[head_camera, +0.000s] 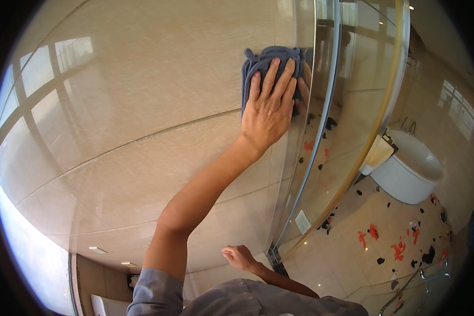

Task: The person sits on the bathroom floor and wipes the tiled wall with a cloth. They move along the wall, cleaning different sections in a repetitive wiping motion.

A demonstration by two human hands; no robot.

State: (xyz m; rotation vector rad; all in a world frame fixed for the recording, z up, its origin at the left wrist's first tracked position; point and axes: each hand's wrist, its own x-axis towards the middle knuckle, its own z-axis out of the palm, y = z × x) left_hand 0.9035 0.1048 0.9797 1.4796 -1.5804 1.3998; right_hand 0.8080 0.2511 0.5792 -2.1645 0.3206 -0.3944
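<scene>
A folded dark grey cloth [245, 85] lies against the glossy beige tiled wall [154, 79]. My left hand [268, 106] presses it there, arm stretched up and fingers spread over the fabric. The cloth's right edge meets a reflective vertical strip [300, 118] beside the glass panel's frame, where the fingers are mirrored. Low in front of my body, my right hand [239, 256] is curled with nothing visible in it. It appears apart from the wall.
To the right stand a metal-framed glass panel [363, 102] and a white bathtub [407, 185]. Orange fish shapes [399, 251] and dark patches mark the floor. A bright window [27, 252] is at left, with a white fixture [106, 305] at the lower left.
</scene>
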